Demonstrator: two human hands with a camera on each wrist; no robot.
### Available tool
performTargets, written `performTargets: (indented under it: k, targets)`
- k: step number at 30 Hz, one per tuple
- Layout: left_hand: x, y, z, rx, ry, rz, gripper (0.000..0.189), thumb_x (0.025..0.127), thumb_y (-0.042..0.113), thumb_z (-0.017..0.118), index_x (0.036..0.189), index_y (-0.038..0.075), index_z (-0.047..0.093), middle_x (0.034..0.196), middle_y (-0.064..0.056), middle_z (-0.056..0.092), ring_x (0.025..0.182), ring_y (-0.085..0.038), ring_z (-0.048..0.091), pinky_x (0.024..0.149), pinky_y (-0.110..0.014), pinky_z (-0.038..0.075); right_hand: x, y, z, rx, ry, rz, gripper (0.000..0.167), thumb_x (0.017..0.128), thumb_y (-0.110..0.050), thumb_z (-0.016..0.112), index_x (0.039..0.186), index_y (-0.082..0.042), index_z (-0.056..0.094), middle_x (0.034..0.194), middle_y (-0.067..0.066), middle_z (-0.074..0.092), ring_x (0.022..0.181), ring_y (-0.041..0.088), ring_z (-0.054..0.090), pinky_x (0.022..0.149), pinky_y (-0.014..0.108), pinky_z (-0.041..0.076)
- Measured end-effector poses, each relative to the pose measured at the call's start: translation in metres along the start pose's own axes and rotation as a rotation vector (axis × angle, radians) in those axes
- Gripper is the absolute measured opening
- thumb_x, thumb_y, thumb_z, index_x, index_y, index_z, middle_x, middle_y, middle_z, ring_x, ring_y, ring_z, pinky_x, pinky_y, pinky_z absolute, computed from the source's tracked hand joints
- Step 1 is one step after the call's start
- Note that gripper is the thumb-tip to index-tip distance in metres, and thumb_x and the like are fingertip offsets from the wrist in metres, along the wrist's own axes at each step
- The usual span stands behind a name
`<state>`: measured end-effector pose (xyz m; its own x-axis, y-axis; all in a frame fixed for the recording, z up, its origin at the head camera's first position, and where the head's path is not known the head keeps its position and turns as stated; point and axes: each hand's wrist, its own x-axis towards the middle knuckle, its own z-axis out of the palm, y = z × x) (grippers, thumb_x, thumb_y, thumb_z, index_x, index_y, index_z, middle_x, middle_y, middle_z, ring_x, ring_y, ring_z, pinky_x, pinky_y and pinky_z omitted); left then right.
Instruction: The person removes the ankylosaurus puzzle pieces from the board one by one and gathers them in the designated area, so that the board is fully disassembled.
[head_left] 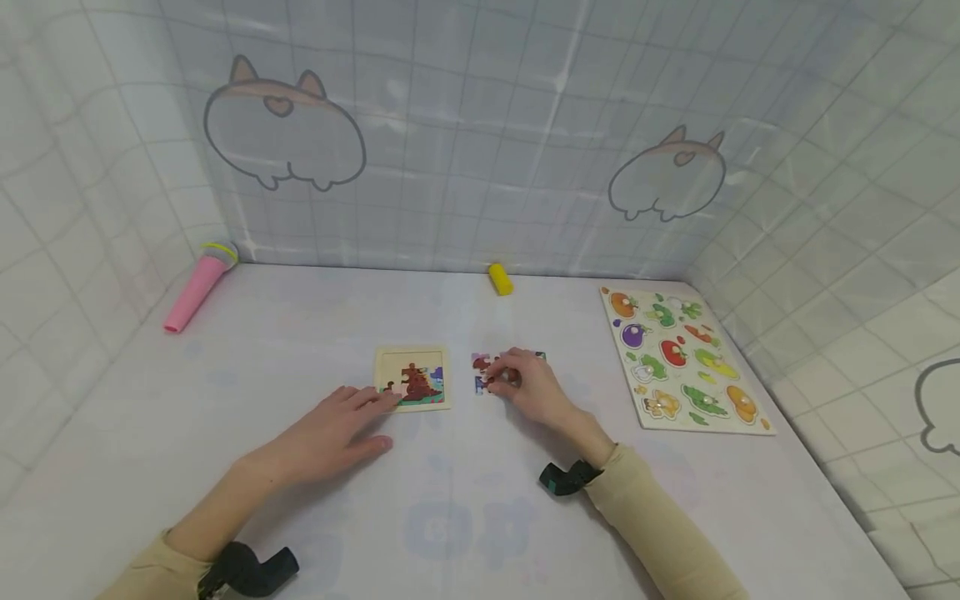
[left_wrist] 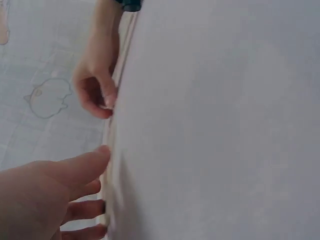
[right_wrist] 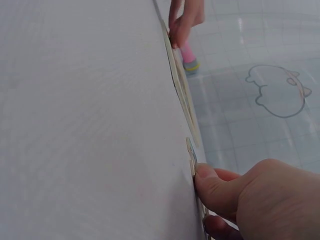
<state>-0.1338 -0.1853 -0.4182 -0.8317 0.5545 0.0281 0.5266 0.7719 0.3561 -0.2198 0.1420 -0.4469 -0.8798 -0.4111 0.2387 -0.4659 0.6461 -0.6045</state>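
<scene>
My left hand lies with fingers extended, its fingertips on the lower left of a small wooden jigsaw board. Inside that board's rim sits a partly assembled picture with a brown figure. To the right, several loose jigsaw pieces lie together on the table. Over them my right hand is bent down, thumb and fingers pinching a puzzle piece, mostly hidden by the fingertips. The right wrist view shows the right thumb pressed against the thin pieces at table level.
A vegetable peg puzzle board lies at the right. A yellow cylinder is at the back, near the wall. At the far left, a pink toy microphone leans toward the corner. Tile-patterned walls enclose the table.
</scene>
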Motion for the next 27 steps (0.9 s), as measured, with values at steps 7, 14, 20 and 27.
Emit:
performTargets:
  k: [7,14,20,27]
  targets:
    - [-0.001,0.008,0.010,0.089,0.048,0.015,0.061,0.100,0.047,0.056,0.150,0.012,0.048,0.142,-0.010,0.049,0.118,-0.026,0.043,0.100,-0.047,0.043,-0.001,0.001,0.001,-0.002,-0.007,-0.008,0.011,0.085,-0.011,0.080,0.094,-0.015,0.075,0.087,-0.003,0.058,0.080,0.014,0.049,0.068,0.025,0.040]
    - [0.002,0.012,0.012,0.036,0.002,0.012,0.067,0.100,0.044,0.059,0.152,0.006,0.042,0.156,-0.009,0.039,0.142,-0.032,0.037,0.120,-0.053,0.027,0.000,0.000,0.000,-0.009,-0.023,0.003,0.009,0.087,-0.011,0.078,0.095,-0.014,0.075,0.088,-0.003,0.058,0.077,0.014,0.048,0.066,0.025,0.039]
    - [0.001,0.011,0.013,0.004,-0.019,-0.009,0.065,0.101,0.045,0.056,0.154,0.011,0.040,0.159,-0.006,0.037,0.143,-0.032,0.039,0.111,-0.052,0.040,0.000,-0.001,-0.001,-0.010,-0.031,-0.008,0.012,0.087,-0.014,0.079,0.099,-0.013,0.076,0.090,-0.002,0.060,0.077,0.013,0.048,0.065,0.024,0.038]
    - [0.000,0.010,0.009,0.019,-0.027,0.012,0.063,0.102,0.045,0.054,0.155,0.014,0.039,0.160,-0.005,0.037,0.144,-0.031,0.037,0.108,-0.052,0.044,0.000,-0.002,-0.004,-0.020,-0.035,0.026,0.017,0.084,-0.017,0.082,0.100,-0.014,0.077,0.091,-0.003,0.061,0.077,0.013,0.049,0.066,0.023,0.040]
